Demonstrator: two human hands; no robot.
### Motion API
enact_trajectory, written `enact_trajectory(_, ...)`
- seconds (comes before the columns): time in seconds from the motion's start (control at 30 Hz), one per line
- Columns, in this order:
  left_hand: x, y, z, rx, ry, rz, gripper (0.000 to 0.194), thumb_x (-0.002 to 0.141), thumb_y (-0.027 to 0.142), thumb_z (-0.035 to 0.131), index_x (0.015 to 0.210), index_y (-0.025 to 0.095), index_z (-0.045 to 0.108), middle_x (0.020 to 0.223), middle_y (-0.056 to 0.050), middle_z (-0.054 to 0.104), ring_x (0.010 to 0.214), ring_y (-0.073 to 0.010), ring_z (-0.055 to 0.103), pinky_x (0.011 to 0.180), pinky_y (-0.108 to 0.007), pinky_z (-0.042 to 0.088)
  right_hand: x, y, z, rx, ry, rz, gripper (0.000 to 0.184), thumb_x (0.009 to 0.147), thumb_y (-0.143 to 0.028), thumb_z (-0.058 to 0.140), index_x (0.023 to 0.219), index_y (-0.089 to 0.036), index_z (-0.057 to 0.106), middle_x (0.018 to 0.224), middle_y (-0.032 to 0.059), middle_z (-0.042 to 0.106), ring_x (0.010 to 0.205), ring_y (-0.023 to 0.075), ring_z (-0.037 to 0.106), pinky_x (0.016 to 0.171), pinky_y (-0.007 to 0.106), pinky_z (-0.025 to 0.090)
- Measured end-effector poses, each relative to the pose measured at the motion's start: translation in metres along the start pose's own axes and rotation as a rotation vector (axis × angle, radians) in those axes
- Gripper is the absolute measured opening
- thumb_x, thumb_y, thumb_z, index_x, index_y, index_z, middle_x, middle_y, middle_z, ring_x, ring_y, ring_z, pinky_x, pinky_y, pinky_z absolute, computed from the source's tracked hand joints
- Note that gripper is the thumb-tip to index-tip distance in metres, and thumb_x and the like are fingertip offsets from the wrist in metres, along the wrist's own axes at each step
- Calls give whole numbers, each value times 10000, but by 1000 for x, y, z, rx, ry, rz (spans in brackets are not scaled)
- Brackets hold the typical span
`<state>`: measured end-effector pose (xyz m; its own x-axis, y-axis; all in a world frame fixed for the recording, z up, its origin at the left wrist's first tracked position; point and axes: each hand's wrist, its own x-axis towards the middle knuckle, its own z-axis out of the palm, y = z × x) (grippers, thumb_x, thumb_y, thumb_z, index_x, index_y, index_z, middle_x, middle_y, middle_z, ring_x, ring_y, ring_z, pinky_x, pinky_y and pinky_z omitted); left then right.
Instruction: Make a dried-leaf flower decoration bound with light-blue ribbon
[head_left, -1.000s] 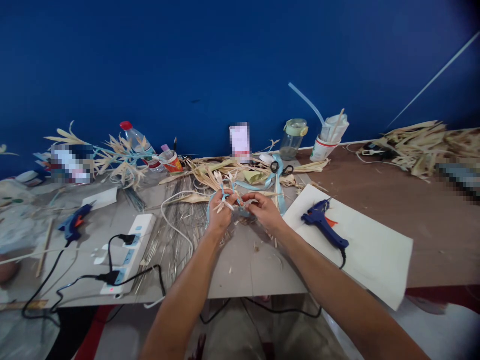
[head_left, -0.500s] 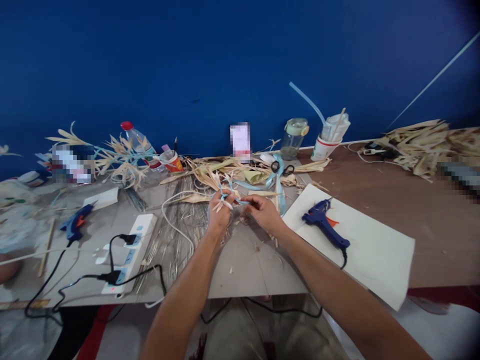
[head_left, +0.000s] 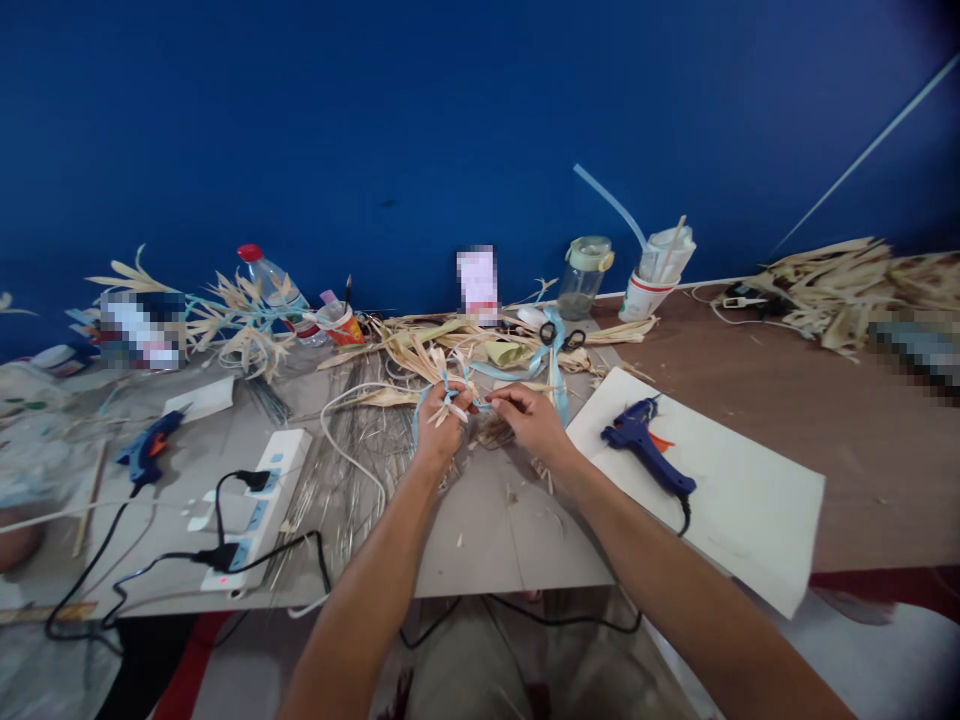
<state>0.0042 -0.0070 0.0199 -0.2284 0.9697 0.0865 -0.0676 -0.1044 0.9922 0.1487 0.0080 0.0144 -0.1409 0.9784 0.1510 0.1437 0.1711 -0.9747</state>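
My left hand (head_left: pixel 441 428) is closed around a small corn-husk flower stem (head_left: pixel 448 388), pale pointed petals with light blue wrapping. From it a light blue strip (head_left: pixel 482 404) runs sideways to my right hand (head_left: pixel 534 418), whose thumb and forefinger pinch its end. Just behind the hands lie loose dried corn husks (head_left: pixel 405 340) and a length of light blue ribbon (head_left: pixel 556 372). Black-handled scissors (head_left: pixel 574 339) rest partly under that ribbon. To the right, a blue glue gun (head_left: pixel 649 450) lies on a white board (head_left: pixel 750 510).
Left of my arms are a white power strip (head_left: pixel 259 515) with black cables, a second blue glue gun (head_left: pixel 146 450) and several thin wires (head_left: pixel 349 470). Along the wall stand a red-capped bottle (head_left: pixel 274 285), a lidded jar (head_left: pixel 583 280) and a paper cup (head_left: pixel 646 297). More husks (head_left: pixel 832 290) lie far right.
My right hand has shifted slightly, its fingers still pinching the blue strip. My left hand keeps its hold on the flower stem. The whole view has moved a little.
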Motion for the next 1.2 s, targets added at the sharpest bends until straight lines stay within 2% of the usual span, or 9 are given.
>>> enact_trajectory(0.2,-2,3,2,21,-25,16,192,686,325,685,763,181,582,549,25,598,506,-107,532,537,-232,391,-1,-2,0,199,-208,205,317,730,-422,583,911,-185,690,579,-29,580,408,72,352,435,232,283)
enact_trajectory(0.33,-2,3,2,24,-39,12,204,668,341,698,754,194,585,558,26,596,503,-112,531,518,-234,383,-1,-2,0,223,-293,249,325,723,-477,608,846,-188,687,590,-18,607,399,76,390,418,229,290)
enact_trajectory(0.47,-3,5,3,3,-33,2,211,635,342,711,716,194,584,536,30,584,488,-107,517,497,-227,372,2,5,-1,140,-257,185,269,742,-435,597,736,-183,688,585,-5,618,492,111,488,500,247,374)
enact_trajectory(0.6,-3,6,4,-6,-31,-31,231,616,343,718,724,190,583,503,39,566,468,-103,508,476,-217,355,5,7,-5,-58,-193,26,131,711,-214,580,755,-209,703,764,16,677,670,149,574,653,279,434)
enact_trajectory(0.73,-2,5,4,-1,-31,-32,252,614,354,726,717,180,576,499,41,550,461,-96,502,469,-213,352,3,-1,-10,-240,-207,-125,241,643,-83,550,795,-205,691,853,32,677,767,167,580,732,292,435)
enact_trajectory(0.87,-2,6,3,1,-33,-26,237,624,337,723,706,178,569,498,44,542,452,-85,483,466,-208,352,1,-7,-11,-301,-134,-217,270,675,-81,537,864,-201,688,883,53,682,817,184,584,756,306,424)
enact_trajectory(0.93,-2,6,3,-4,-33,-31,219,630,322,716,703,179,568,492,46,533,449,-84,478,458,-206,345,1,-7,-11,-279,-119,-203,204,718,-137,547,848,-207,688,857,46,686,755,172,576,719,300,419)
enact_trajectory(1.07,-2,3,3,-13,-32,-36,206,631,311,713,712,176,579,509,42,529,459,-89,498,457,-207,353,4,-3,-11,-136,-145,-67,120,733,-276,580,752,-200,671,689,6,652,628,148,534,629,280,402)
enact_trajectory(1.2,-1,1,3,7,-51,-47,197,624,298,713,707,176,583,540,38,549,471,-93,515,472,-213,371,7,-2,-13,-45,-61,-52,131,718,-290,575,742,-196,662,688,7,647,649,154,545,647,287,420)
